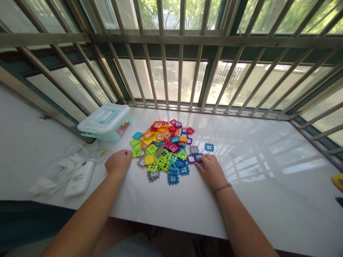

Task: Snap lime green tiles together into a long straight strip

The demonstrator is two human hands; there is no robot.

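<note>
A pile of colourful plastic interlocking tiles (163,163) with notched edges lies on the white tabletop; many have window patterns. My left hand (118,162) rests as a closed fist at the pile's left side, close to a green tile (137,152). Nothing sticks out of this fist. On the other side, my right hand (213,170) has its thumb and index finger together at the edge of a purple window tile (191,159). A blue tile (198,156) lies just above those fingertips, partly covered. The right hand's other fingers are curled and partly hidden.
A mint-green box (107,123) with a translucent lid stands back left. Near the left wall lie a white power strip or adapter (79,179), cables and crumpled tissue (45,185). One blue tile (209,147) lies apart, right of the pile. Metal bars (180,75) bound the back.
</note>
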